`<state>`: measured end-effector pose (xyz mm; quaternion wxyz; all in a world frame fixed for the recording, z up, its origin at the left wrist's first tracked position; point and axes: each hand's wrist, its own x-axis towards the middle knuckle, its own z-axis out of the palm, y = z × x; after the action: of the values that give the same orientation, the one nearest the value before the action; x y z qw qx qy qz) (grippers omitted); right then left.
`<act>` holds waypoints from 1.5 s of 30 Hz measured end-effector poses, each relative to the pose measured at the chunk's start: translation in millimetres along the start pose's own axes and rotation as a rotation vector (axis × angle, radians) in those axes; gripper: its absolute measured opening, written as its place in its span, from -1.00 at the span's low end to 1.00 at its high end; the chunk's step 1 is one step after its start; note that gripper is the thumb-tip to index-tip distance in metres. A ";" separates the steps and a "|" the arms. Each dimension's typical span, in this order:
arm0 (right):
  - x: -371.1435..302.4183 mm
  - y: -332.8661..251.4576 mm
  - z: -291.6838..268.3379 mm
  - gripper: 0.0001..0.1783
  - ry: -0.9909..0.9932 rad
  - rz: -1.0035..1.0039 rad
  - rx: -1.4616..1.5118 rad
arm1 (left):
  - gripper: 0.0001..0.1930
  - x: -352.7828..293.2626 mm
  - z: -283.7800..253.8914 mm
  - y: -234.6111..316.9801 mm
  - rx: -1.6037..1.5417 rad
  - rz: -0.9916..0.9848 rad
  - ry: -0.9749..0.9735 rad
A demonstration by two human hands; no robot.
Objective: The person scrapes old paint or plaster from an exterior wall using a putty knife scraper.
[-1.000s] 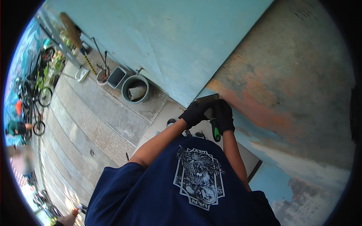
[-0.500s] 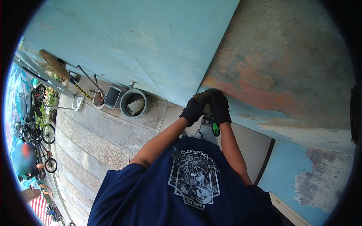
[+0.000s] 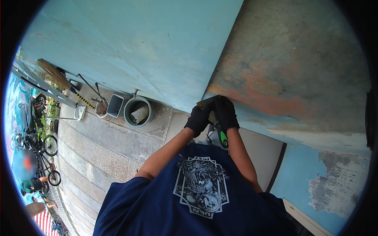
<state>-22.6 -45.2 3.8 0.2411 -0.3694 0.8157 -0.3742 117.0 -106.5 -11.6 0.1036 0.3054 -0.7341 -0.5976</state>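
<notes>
Both my hands wear black gloves and are close together at the wall's foot, near the edge between the smooth blue surface and the worn section. My right hand [image 3: 226, 114] is closed around a tool with a green and black handle [image 3: 223, 138], whose end sticks out below the glove toward me. My left hand [image 3: 198, 119] is closed beside it, at a brownish flat piece [image 3: 204, 103] that shows between the gloves. Whether this piece belongs to the tool I cannot tell. The gloves hide the tool's working end.
The blue wall [image 3: 138, 43] meets a worn, orange-stained wall [image 3: 271, 82]. A round grey bucket [image 3: 126, 114], a rectangular bin [image 3: 115, 105], a broom [image 3: 55, 74] and a white dustpan [image 3: 80, 113] stand along the left. Farther left are bicycles [image 3: 50, 145] and a person [image 3: 31, 185].
My hands have shifted slightly left and stay close together, still closed. More of the green handle shows below my right hand. The view has turned a little.
</notes>
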 end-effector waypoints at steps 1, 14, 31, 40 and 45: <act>-0.6 -1.4 -0.3 -0.48 -0.010 -0.008 -0.004 | -0.31 -0.6 0.7 -0.8 0.085 0.082 0.033; 0.8 1.4 0.2 -0.49 -0.032 -0.062 -0.044 | -0.36 3.0 -1.6 -0.5 0.287 0.235 0.079; 5.5 23.1 3.7 -0.52 -0.031 -0.104 -0.141 | -0.25 0.5 4.9 -6.9 0.321 0.357 0.148; -1.9 -14.2 -8.1 -0.58 -0.003 -0.081 -0.094 | -0.31 10.5 8.4 -12.7 0.353 0.386 0.294; -1.2 -15.5 -24.2 -0.56 -0.237 -0.016 -0.082 | -0.35 2.1 19.4 -16.3 0.323 0.275 0.274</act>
<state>-31.6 -40.7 30.8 0.3176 -0.4272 0.7930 -0.2963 110.6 -93.5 -32.5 0.2322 0.2934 -0.8338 -0.4059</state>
